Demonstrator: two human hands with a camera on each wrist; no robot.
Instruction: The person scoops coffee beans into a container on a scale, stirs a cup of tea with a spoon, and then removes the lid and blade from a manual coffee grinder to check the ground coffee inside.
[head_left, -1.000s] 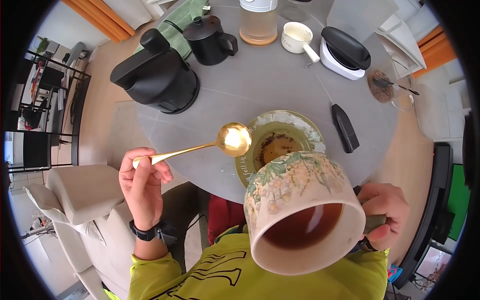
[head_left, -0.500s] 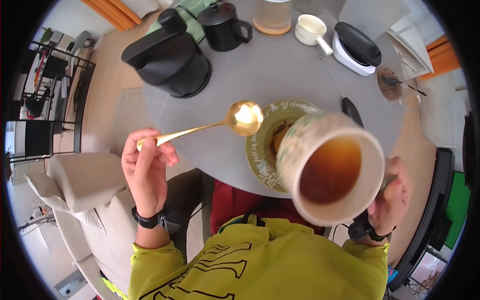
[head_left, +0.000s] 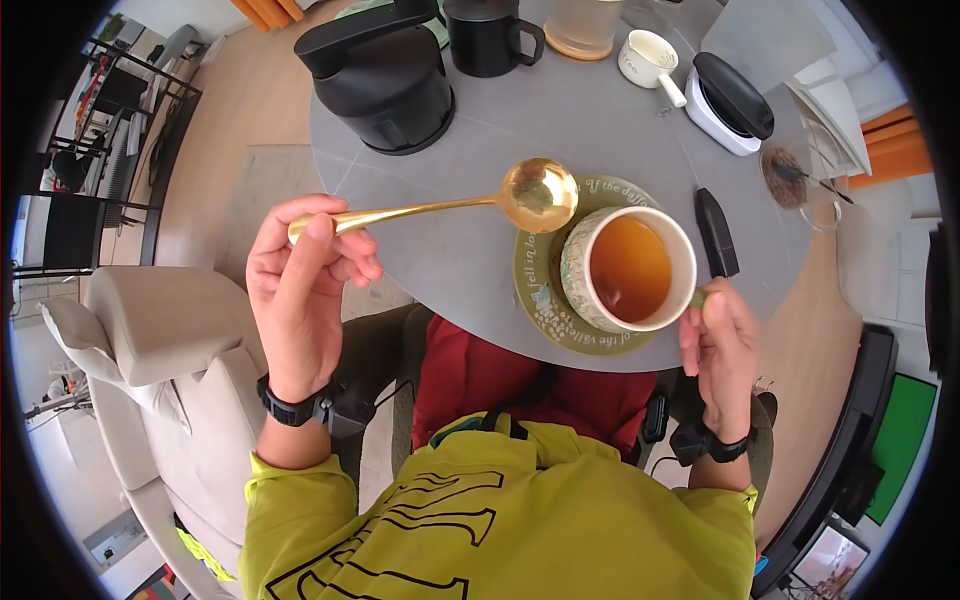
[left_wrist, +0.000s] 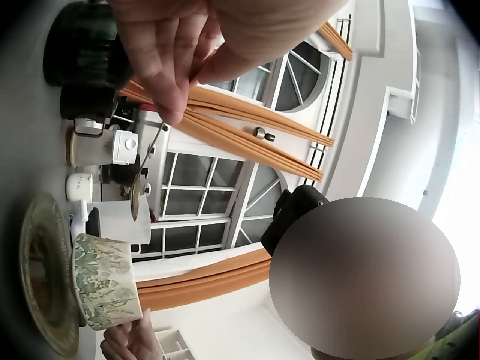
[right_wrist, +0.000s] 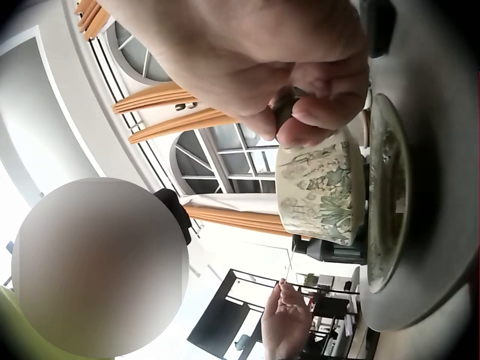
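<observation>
"Over the gray round surface (head_left: pixel 440 250), what's in the hands?"

"Left hand (head_left: pixel 305 290): thumb and fingers pinch the long gold metal spoon (head_left: pixel 430 208) by its handle end, bowl up near the cup. Right hand (head_left: pixel 722 340): grips the cup's green handle (head_left: pixel 697 298)."

"Cup?"

"White floral ceramic cup (head_left: pixel 581 272), amber liquid (head_left: pixel 632 268) inside, over the round green lettered saucer (head_left: pixel 535 290), tilted slightly. Touching it? Can't tell."

"Nearby?"

"Slim black object (head_left: pixel 715 232) beside the saucer, right side; black lidless-looking mug-shaped pot (head_left: pixel 482 38) farther back."
</observation>
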